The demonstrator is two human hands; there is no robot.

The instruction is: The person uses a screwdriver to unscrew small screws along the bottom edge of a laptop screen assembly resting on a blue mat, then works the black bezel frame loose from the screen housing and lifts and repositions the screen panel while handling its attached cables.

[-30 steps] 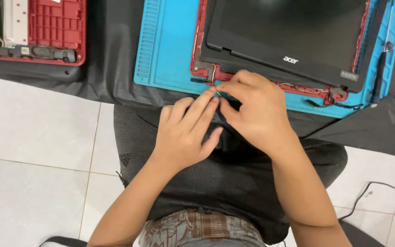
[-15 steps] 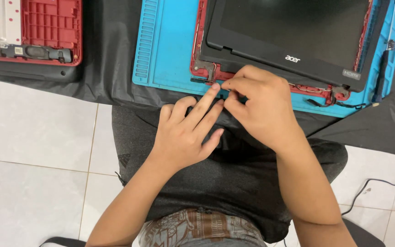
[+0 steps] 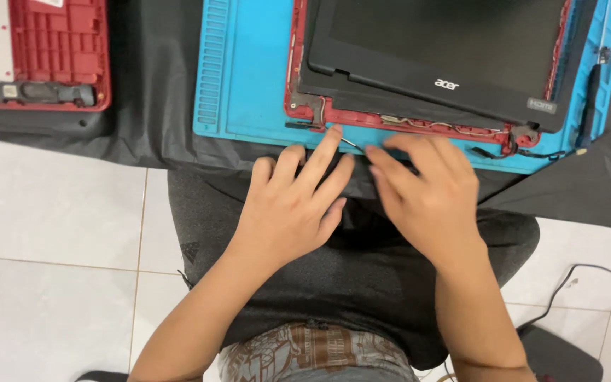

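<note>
Two hands (image 3: 291, 205) (image 3: 426, 198) — blue mat's (image 3: 249, 92) edge; red laptop lid (image 3: 404, 117)

Screen panel (image 3: 447, 42) on mat (image 3: 249, 85), hands (image 3: 362, 198) before it

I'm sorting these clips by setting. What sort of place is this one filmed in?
Probably an informal electronics repair spot, at home or in a small shop. A blue repair mat holds a red laptop lid with its black screen panel loosened, a second opened red laptop base lies nearby, and the floor is white tile.

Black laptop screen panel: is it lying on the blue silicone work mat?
Yes, the black laptop screen panel sits in its red plastic lid shell, which rests on the blue silicone work mat.
</note>
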